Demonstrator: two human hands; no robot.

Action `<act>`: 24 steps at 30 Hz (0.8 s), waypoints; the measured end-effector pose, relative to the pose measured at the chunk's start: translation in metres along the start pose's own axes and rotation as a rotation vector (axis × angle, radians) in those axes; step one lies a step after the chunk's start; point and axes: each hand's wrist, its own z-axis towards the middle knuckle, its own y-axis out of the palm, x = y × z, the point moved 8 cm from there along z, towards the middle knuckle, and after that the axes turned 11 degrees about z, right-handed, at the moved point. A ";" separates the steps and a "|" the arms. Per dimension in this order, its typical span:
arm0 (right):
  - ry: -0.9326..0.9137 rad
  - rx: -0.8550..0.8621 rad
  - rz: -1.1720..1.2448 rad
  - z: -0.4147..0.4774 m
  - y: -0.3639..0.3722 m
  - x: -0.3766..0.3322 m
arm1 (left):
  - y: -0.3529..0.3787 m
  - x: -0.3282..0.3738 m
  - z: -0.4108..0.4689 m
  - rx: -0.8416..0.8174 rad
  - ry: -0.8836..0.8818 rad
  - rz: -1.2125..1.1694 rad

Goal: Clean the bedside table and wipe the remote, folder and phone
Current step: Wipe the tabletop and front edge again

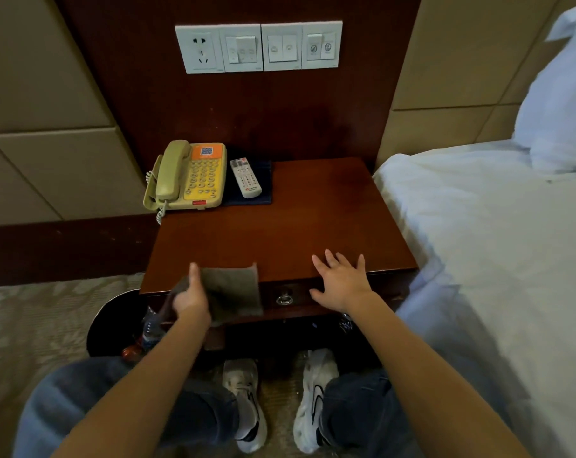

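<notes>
The brown wooden bedside table (290, 226) stands in the middle of the view. At its back left sits a beige and orange phone (189, 176). Next to it a white remote (245, 177) lies on a dark blue folder (263, 186). My left hand (191, 295) grips a grey-brown cloth (234, 290) that hangs over the table's front edge. My right hand (341, 280) rests with fingers spread flat on the front right of the tabletop.
A bed with white sheets (494, 242) and a pillow (560, 104) borders the table on the right. A black bin (115, 322) with bottles stands on the carpet at the left. A drawer handle (284, 299) shows below the front edge. Wall switches (258, 47) are above.
</notes>
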 end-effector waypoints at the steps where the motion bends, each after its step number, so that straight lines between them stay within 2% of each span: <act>1: -0.002 0.003 0.007 0.000 0.000 0.000 | -0.014 0.005 0.008 0.054 0.008 0.028; 4: -0.007 0.006 0.023 0.000 -0.003 0.000 | -0.035 0.013 0.012 0.203 0.039 0.261; 6: -0.006 0.012 0.036 0.001 -0.003 0.000 | -0.034 0.019 0.002 0.271 0.136 0.461; 9: -0.009 0.031 0.059 0.001 0.000 -0.001 | -0.016 0.020 -0.012 0.285 0.320 0.780; 12: -0.013 0.044 0.068 0.000 -0.001 0.000 | 0.006 0.019 -0.024 0.260 0.572 1.084; 16: -0.018 0.051 0.073 0.001 -0.002 0.000 | 0.038 0.025 -0.050 0.270 1.143 1.534; 17: -0.018 0.048 0.073 0.001 -0.002 0.000 | 0.045 0.027 -0.054 0.252 1.247 1.629; 19: -0.020 0.031 0.073 0.001 -0.002 0.000 | 0.060 0.032 -0.057 0.136 1.350 1.755; 24: -0.036 0.010 0.088 0.003 -0.001 0.003 | 0.099 0.045 -0.077 -0.137 1.506 1.789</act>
